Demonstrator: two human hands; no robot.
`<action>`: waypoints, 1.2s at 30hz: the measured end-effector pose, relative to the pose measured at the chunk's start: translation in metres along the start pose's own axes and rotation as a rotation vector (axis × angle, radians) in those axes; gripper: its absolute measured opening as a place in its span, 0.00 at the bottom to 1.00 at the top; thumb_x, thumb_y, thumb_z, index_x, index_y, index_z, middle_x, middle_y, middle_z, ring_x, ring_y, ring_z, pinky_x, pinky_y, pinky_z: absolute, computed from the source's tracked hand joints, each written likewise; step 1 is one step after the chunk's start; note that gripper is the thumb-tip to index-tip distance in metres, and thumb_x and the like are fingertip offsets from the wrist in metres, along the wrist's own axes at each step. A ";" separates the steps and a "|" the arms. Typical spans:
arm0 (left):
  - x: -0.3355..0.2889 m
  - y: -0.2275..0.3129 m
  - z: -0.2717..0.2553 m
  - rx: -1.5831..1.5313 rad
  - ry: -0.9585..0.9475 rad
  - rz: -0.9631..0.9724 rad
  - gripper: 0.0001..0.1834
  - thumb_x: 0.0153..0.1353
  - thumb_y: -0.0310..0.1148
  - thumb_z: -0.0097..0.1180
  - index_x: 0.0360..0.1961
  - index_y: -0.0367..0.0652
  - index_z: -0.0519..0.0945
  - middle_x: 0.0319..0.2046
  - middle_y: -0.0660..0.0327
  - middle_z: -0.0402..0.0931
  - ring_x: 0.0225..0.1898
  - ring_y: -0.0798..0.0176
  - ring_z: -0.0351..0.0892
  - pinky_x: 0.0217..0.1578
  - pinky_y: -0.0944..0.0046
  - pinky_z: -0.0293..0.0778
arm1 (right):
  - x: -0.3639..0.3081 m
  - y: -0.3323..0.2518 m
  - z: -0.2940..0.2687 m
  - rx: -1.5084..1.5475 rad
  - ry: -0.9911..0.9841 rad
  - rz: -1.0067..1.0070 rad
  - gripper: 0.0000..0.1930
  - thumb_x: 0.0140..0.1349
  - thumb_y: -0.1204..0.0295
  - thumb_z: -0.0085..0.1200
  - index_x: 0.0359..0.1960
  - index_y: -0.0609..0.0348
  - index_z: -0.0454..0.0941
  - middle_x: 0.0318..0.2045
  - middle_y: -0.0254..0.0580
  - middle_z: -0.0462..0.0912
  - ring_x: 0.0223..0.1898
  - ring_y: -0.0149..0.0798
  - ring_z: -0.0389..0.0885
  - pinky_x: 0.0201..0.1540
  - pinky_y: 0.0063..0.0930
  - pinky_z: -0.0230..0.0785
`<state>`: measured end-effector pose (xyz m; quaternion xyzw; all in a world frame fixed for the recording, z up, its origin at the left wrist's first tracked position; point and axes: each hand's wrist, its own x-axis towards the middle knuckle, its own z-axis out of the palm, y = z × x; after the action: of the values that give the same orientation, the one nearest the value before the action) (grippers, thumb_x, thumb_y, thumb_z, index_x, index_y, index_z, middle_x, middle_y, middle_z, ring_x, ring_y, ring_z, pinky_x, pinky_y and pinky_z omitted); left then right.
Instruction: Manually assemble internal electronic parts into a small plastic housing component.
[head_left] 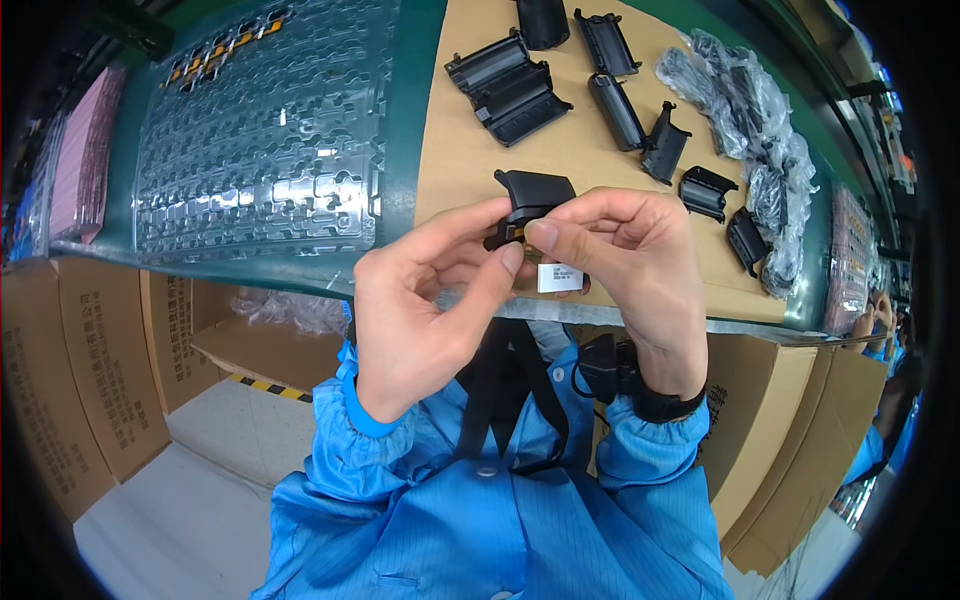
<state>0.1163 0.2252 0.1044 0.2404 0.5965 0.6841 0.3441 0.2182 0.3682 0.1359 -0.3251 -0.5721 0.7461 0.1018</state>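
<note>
Both hands meet over the near edge of the bench. My left hand (430,290) is closed, its thumb and fingers pinching a black plastic housing (537,190) from the left. From the right, my right hand (630,245) presses thumb and fingers on the same housing. A small orange-yellow part (517,231) shows at the housing's lower edge between the two thumbs. Just below the right fingers, a white printed label (560,278) shows; what it is fixed to is mostly hidden by the fingers.
Several black housings (615,112) lie on a cardboard sheet (640,215). Crumpled plastic bags (770,170) lie at the right. A clear tray (260,150) on the left has a row of black-and-orange parts (225,47) at its top. Cardboard boxes (105,370) stand below the bench.
</note>
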 end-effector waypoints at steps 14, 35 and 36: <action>-0.009 0.014 -0.008 -0.119 0.202 -0.017 0.14 0.65 0.22 0.57 0.51 0.28 0.78 0.31 0.51 0.84 0.21 0.67 0.82 0.17 0.73 0.72 | -0.013 0.017 0.023 -0.287 0.323 -0.342 0.20 0.52 0.74 0.71 0.45 0.66 0.78 0.37 0.39 0.85 0.38 0.27 0.82 0.38 0.20 0.73; -0.023 0.021 -0.005 -0.236 0.204 -0.045 0.15 0.66 0.24 0.57 0.51 0.27 0.76 0.34 0.48 0.84 0.16 0.68 0.78 0.14 0.73 0.68 | -0.009 0.028 0.055 0.207 0.198 -0.308 0.10 0.57 0.82 0.65 0.41 0.67 0.81 0.35 0.39 0.86 0.39 0.27 0.82 0.42 0.23 0.75; -0.024 0.023 -0.004 -0.215 0.216 -0.044 0.15 0.66 0.25 0.57 0.51 0.27 0.76 0.33 0.49 0.84 0.16 0.68 0.78 0.13 0.73 0.67 | -0.009 0.029 0.057 0.206 0.199 -0.308 0.10 0.57 0.82 0.65 0.41 0.67 0.81 0.35 0.39 0.86 0.39 0.27 0.82 0.42 0.23 0.75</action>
<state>0.1246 0.2035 0.1278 0.1140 0.5585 0.7582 0.3166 0.1972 0.3093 0.1205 -0.2940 -0.5228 0.7404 0.3034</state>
